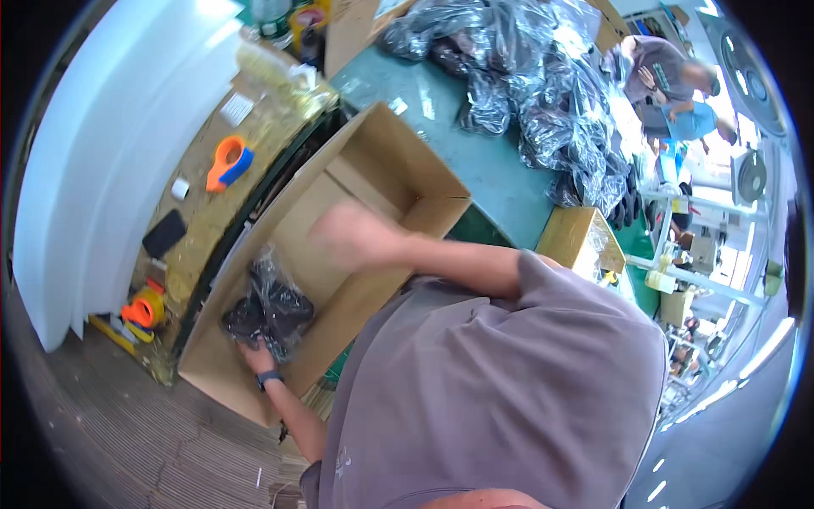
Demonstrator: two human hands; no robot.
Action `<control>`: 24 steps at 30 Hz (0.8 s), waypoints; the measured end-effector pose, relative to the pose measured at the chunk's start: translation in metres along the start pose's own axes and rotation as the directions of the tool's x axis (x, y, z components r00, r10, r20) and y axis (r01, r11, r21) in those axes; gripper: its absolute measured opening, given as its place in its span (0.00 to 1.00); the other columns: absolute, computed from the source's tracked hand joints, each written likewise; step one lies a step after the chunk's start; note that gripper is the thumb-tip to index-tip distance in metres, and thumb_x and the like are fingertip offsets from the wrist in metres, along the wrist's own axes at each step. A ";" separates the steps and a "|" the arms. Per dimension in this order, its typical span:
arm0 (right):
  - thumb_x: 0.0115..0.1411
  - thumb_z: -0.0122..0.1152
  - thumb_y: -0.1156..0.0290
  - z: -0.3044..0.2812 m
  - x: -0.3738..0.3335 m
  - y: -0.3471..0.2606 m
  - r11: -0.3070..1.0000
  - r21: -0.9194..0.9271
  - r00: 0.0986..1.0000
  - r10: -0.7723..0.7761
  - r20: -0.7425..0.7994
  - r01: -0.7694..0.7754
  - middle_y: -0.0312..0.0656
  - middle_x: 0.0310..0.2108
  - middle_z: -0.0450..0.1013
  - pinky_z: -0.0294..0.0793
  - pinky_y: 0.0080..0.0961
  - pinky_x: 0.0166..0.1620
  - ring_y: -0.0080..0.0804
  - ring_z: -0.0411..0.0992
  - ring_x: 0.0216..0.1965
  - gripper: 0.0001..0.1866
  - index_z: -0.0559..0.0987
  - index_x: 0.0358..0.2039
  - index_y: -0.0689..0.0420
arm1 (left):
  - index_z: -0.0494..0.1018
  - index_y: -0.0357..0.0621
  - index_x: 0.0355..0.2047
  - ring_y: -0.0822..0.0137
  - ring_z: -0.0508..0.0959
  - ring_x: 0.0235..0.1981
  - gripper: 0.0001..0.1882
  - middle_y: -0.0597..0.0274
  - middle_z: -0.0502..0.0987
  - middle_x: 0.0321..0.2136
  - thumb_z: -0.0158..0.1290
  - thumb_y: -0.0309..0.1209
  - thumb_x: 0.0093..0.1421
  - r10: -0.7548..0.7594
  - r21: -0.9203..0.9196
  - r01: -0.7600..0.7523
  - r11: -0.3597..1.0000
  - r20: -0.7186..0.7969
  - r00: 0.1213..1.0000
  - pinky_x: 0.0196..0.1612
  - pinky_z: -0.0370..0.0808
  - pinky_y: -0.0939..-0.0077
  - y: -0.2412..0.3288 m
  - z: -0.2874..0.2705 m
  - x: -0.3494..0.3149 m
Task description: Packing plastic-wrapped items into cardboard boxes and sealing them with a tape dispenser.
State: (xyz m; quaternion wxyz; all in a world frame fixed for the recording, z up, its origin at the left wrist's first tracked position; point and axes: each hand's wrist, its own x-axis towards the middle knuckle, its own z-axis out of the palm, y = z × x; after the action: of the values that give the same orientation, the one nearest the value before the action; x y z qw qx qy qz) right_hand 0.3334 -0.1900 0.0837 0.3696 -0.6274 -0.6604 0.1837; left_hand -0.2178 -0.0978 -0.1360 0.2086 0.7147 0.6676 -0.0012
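Note:
A long open cardboard box [322, 208] lies at a slant in front of me. In its near left end rests a clear plastic bag with dark items [273, 310]; their kind is hard to make out through the shiny film. My left hand [256, 355], with a dark watch on the wrist, grips the lower edge of this bag, its fingertips partly hidden. Over the middle of the box is my right hand [358, 236], smeared by motion, with its fingers not readable. Beneath it the cardboard bottom shows.
Beyond the box, a green table [407, 93] carries a large heap of bagged dark items [543, 85]. An orange and blue tape dispenser [229, 164] lies on the worn bench at left, beside white sheets [110, 161]. A smaller carton [577, 237] stands at right. Two people [670, 76] are farther off.

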 end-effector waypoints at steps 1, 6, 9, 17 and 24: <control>0.65 0.70 0.68 -0.076 -0.015 0.022 0.916 -0.085 0.916 0.379 -0.133 -0.392 0.51 0.53 0.80 0.79 0.44 0.57 0.52 0.78 0.52 0.18 0.84 0.55 0.56 | 0.55 0.36 0.81 0.42 0.76 0.69 0.45 0.35 0.72 0.71 0.64 0.34 0.70 -0.074 -0.283 0.085 0.955 0.047 0.996 0.73 0.72 0.53 0.040 -0.034 -0.004; 0.61 0.79 0.62 -0.276 -0.235 0.336 0.279 0.459 -0.084 0.776 -0.626 -0.843 0.55 0.55 0.85 0.82 0.38 0.57 0.44 0.85 0.53 0.34 0.81 0.63 0.68 | 0.56 0.35 0.80 0.50 0.78 0.67 0.35 0.40 0.75 0.68 0.54 0.23 0.76 0.195 -0.664 -0.145 0.733 0.000 0.981 0.72 0.73 0.57 0.377 -0.127 -0.052; 0.55 0.82 0.53 -0.302 -0.305 0.450 0.275 0.479 -0.084 0.795 -0.601 -0.834 0.57 0.56 0.84 0.81 0.41 0.59 0.52 0.84 0.55 0.42 0.80 0.63 0.68 | 0.65 0.35 0.76 0.54 0.79 0.68 0.30 0.43 0.78 0.66 0.55 0.21 0.74 0.439 -0.692 -0.280 0.666 0.060 0.897 0.72 0.73 0.59 0.565 -0.106 -0.093; 0.64 0.72 0.39 -0.293 -0.295 0.413 0.258 0.672 0.287 0.955 -0.070 -0.694 0.54 0.44 0.85 0.88 0.38 0.37 0.44 0.87 0.39 0.40 0.80 0.56 0.67 | 0.67 0.35 0.74 0.45 0.72 0.73 0.37 0.40 0.74 0.70 0.63 0.25 0.66 0.810 -0.358 -0.732 0.580 0.350 0.471 0.76 0.67 0.53 0.860 0.030 -0.170; 0.72 0.64 0.46 -0.432 -0.395 0.322 0.643 -0.219 0.493 0.725 0.481 -0.734 0.57 0.41 0.86 0.86 0.46 0.48 0.52 0.86 0.44 0.28 0.86 0.46 0.64 | 0.52 0.46 0.83 0.44 0.57 0.82 0.52 0.39 0.61 0.78 0.63 0.30 0.61 0.797 0.092 -0.981 0.171 0.572 0.193 0.81 0.51 0.36 0.908 0.209 -0.202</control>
State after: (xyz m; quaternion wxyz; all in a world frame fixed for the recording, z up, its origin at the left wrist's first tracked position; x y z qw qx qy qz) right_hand 0.8428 -0.6193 0.0392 0.0651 -0.7676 -0.4056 0.4920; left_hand 0.6845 -0.3724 -0.0008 0.1272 0.9767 0.0199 -0.1716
